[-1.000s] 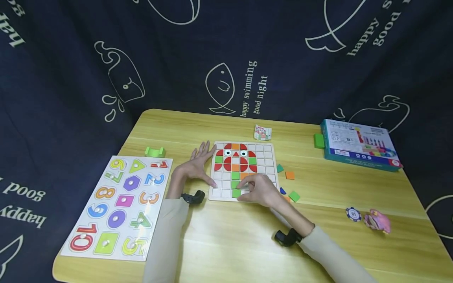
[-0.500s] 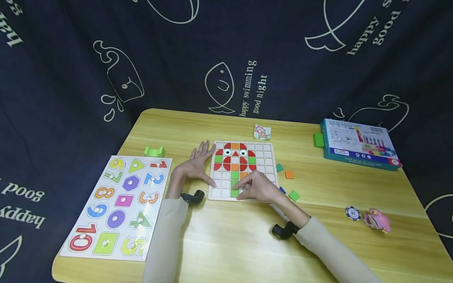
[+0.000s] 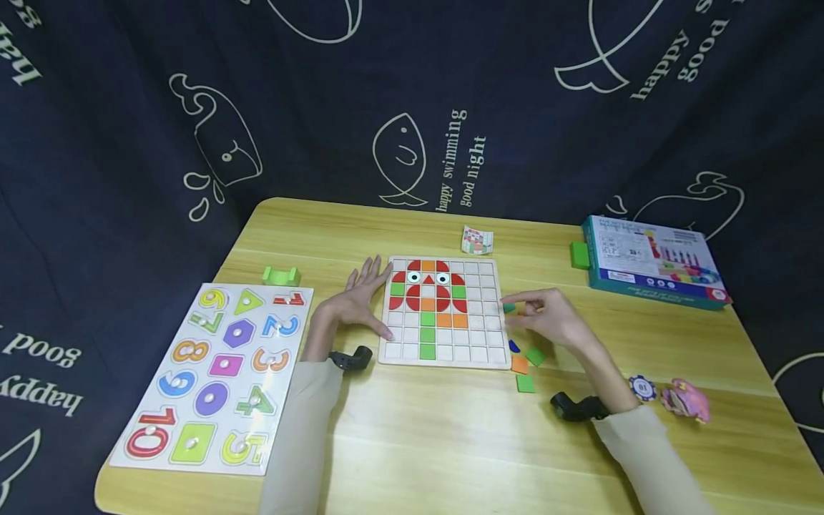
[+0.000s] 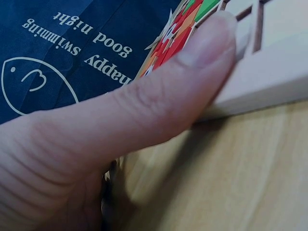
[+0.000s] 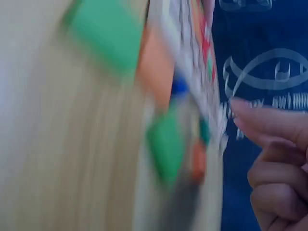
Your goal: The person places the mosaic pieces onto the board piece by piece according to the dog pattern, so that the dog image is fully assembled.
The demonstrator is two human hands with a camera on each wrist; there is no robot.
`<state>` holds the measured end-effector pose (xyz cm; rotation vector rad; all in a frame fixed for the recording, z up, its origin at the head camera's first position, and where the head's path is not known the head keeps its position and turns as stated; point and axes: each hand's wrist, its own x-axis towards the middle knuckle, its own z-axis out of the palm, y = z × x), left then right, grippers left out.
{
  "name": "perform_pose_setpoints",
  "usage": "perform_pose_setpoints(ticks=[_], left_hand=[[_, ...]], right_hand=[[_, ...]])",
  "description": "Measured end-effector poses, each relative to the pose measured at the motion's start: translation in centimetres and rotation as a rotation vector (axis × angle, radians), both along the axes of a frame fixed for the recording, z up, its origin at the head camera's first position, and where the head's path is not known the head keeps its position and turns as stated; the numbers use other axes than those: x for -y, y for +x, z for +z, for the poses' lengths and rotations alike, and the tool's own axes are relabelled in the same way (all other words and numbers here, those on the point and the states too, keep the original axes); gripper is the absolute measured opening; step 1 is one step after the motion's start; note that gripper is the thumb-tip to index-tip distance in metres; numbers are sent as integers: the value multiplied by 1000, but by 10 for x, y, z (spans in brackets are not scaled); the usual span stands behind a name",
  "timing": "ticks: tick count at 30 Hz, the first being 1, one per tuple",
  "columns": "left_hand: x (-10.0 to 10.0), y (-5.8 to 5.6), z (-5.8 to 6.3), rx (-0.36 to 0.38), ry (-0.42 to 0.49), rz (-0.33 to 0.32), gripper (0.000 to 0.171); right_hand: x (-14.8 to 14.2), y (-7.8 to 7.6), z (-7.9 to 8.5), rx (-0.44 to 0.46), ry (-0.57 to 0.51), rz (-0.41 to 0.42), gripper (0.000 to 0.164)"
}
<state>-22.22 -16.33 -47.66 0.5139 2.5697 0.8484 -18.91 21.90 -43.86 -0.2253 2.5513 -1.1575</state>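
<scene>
My left hand (image 3: 355, 300) lies spread along the left side of a white grid puzzle board (image 3: 491, 320); the left wrist view shows the thumb (image 4: 207, 48) on its edge. Red, orange and green pieces and two eye pieces form a figure there, with green tiles (image 3: 428, 335) in a column below and orange tiles (image 3: 460, 321) beside it. To the right, my right hand (image 3: 553, 318) hovers over a dark green tile (image 3: 509, 308), index finger and thumb apart and nothing seen between them. Its other fingers are curled and partly cover an orange tile.
Loose tiles lie right of the board: blue (image 3: 513, 346), green (image 3: 535, 356), orange (image 3: 519, 365) and green (image 3: 525, 384). A number puzzle (image 3: 212, 379) is at left, a picture card (image 3: 478, 241) behind, a box (image 3: 656, 261) at back right, a poker chip (image 3: 642, 388) and pink toy (image 3: 686, 402) at right.
My right hand has lifted off the lower part of the board and swung right to the loose tiles, uncovering the orange tiles and the lower cells. My left hand has stayed put.
</scene>
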Motion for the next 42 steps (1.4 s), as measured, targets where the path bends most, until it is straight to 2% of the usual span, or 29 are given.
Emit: perform_pose_setpoints(ticks=[4,7,17,22,25,29,33,38,42], left_hand=[[0,0,1,-2,-9,-9,143],[1,1,1,-6,-13,-15,143],[1,1,0,1,2,-16,143],[2,1,-1,-8,2,-16,143],[2,1,0,-8,-4,-15,143],[1,2,0,-4,0,-12,143],[1,2,1,-1,11,-5,143],[0,1,0,2,1,-2,143],[-1,0,0,2,-11,-3,143]], right_hand=[[-37,-6,-9,41,-4,-102,46],[-49,-10,-15,84,-16,-131,48],[-45,-15,-19,85,26,-109,42],[-42,-13,-14,37,98,-60,36],[-38,-8,-11,5,119,-58,34],[-18,4,-10,23,56,-59,33],[19,15,-11,46,-5,-24,31],[62,25,-13,42,-14,-10,29],[83,29,-17,21,1,-21,27]])
